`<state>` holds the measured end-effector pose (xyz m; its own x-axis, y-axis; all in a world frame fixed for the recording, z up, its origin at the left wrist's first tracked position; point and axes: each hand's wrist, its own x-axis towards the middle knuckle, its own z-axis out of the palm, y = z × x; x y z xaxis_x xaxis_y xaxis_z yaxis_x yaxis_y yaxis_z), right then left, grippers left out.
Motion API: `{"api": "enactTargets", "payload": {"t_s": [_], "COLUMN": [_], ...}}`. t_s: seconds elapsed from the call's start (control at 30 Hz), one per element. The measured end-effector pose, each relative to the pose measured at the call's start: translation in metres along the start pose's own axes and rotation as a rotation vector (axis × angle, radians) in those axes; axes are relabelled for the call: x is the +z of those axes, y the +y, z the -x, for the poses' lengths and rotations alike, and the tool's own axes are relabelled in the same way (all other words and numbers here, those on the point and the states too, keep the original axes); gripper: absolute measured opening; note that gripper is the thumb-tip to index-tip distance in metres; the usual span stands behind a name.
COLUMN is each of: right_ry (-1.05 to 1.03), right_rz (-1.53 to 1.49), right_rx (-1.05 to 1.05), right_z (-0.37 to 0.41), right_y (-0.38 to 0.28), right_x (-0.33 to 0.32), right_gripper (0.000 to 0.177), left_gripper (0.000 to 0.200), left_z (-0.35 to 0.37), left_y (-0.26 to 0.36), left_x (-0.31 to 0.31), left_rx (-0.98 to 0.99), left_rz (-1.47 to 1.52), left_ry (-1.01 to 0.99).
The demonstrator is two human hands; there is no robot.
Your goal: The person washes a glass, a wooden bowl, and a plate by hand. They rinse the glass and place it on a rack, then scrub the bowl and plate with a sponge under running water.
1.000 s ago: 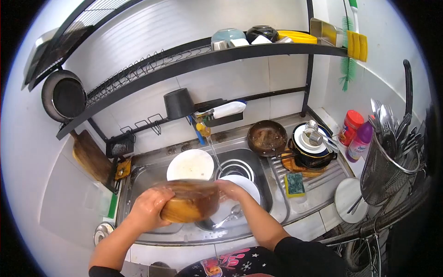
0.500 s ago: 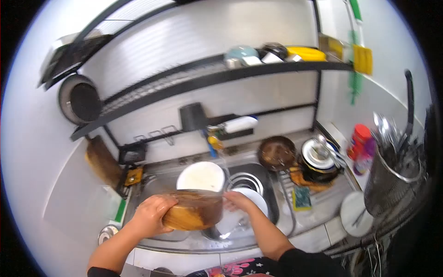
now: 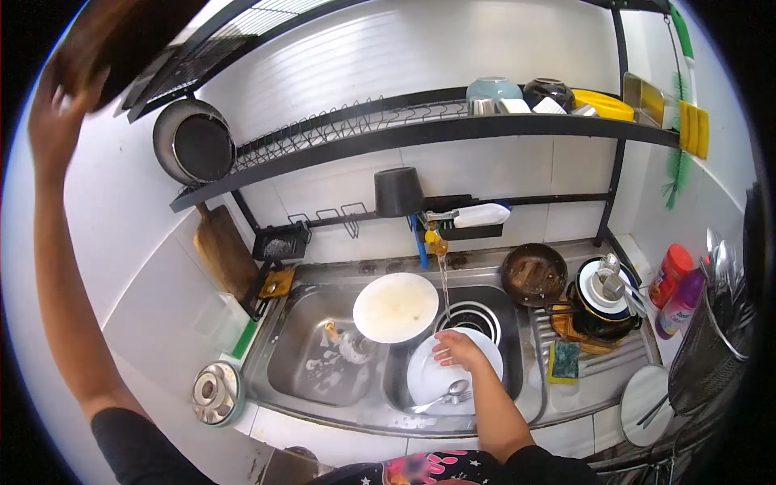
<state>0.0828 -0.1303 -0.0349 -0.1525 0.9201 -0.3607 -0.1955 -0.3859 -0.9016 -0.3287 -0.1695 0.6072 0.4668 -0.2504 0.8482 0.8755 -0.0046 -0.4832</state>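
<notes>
High at the upper left, my left hand (image 3: 65,117) grips a dark brown wooden bowl (image 3: 121,40), blurred and partly cut off by the view's edge, near the upper rack. My right hand (image 3: 458,352) is over a white plate (image 3: 424,368) in the right basin, fingers apart and holding nothing. A spoon (image 3: 457,388) and a fork lie on that plate. Water (image 3: 444,279) runs from the tap just behind this hand. Another white plate (image 3: 396,307), smeared with residue, rests across the divider between the basins.
A brown pan (image 3: 533,275) and a stack of dishes (image 3: 602,295) stand on the drainboard, with a sponge (image 3: 564,362) in front. Overhead runs a black dish rack (image 3: 436,133). A cutlery holder (image 3: 703,347) is at right; a cutting board (image 3: 222,250) leans at left.
My left hand has lifted the wooden bowl from above the sink up to the upper left. My right hand has come away from the bowl and stays over the plate. The view has shifted.
</notes>
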Motion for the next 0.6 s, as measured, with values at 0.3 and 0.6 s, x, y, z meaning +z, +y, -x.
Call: {"api": "enactTargets", "payload": {"t_s": [0.3, 0.6], "right_ry": [0.045, 0.060], "right_rz": [0.056, 0.042], "right_rx": [-0.008, -0.055], "right_z": [-0.001, -0.001], "right_y": [0.002, -0.004], "right_x": [0.001, -0.004], "right_gripper": [0.036, 0.030], "left_gripper": [0.064, 0.070], "left_z": [-0.104, -0.122], "left_y": [0.101, 0.107], "left_x": [0.089, 0.162], "left_rx": [0.029, -0.002], "left_rz": [-0.108, 0.076], "left_ry": [-0.232, -0.314]}}
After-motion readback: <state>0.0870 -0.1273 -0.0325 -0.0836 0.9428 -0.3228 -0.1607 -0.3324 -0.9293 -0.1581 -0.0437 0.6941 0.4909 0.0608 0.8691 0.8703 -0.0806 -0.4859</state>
